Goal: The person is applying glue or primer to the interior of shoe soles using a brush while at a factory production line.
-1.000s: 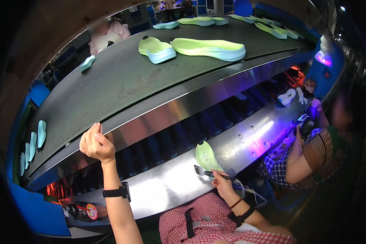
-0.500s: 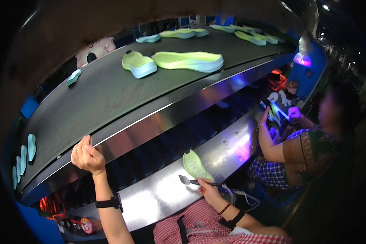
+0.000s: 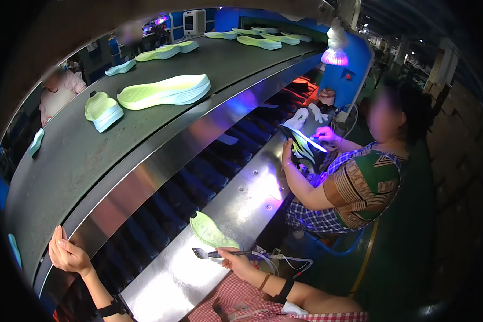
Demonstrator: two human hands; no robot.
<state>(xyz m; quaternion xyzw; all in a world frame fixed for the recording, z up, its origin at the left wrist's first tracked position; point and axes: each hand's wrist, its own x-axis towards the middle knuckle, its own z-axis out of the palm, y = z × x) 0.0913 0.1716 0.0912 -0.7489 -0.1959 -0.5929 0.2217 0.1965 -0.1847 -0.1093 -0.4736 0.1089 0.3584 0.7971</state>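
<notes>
A small brush (image 3: 212, 254) with a dark handle and pale bristles is pinched in my right hand (image 3: 236, 260), above the metal ledge (image 3: 180, 268). Just beyond the brush, a pale green shoe sole (image 3: 208, 228) lies flat on that ledge. My left hand (image 3: 70, 255) is raised at the near edge of the conveyor belt (image 3: 64, 172). Its fingers are pressed together and curled, with nothing visible in them. On the belt a long green-and-blue sole (image 3: 166, 92) lies beside another sole (image 3: 103, 111) standing out toward me.
More soles (image 3: 260, 42) ride on the far part of the belt. To the right a co-worker (image 3: 349, 177) sits holding a sole (image 3: 303, 142) and a tool under a purple-glowing lamp (image 3: 335, 53). Cables (image 3: 290, 263) lie by my right arm. Another person (image 3: 61, 91) stands across the belt.
The view has swung to the right, so the belt and co-worker appear further left. My right hand still holds the brush beside the sole; my left hand stays at the belt edge.
</notes>
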